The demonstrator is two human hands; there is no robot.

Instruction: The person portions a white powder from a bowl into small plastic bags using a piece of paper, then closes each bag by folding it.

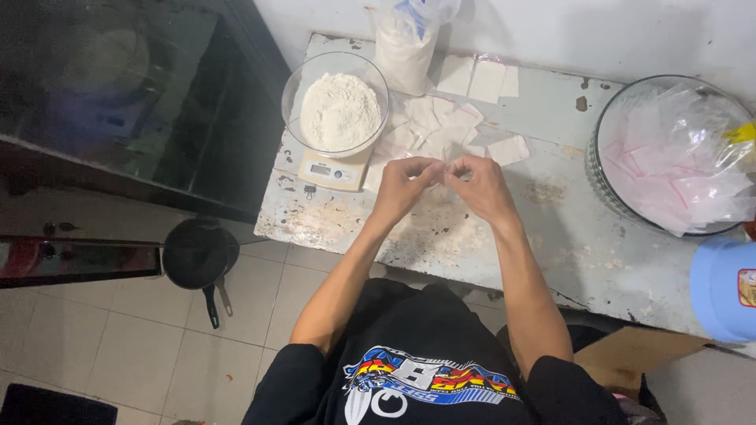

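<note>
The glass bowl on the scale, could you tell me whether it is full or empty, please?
Partly full: the glass bowl on the scale holds a mound of white powder that stays below its rim.

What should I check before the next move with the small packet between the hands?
1. Both hands on the packet: left hand and right hand meet at the fingertips above the table; ok.
2. Packet sealed: hidden by the fingers; cannot tell.
3. Powder supply: glass bowl on the scale holds white powder; ok.
4. Scale reading: display too small; cannot tell.
5. Finished packets: pile lies beyond the hands, apart from them; ok.
6. Empty bags: bowl of clear bags to the right; ok.
</note>
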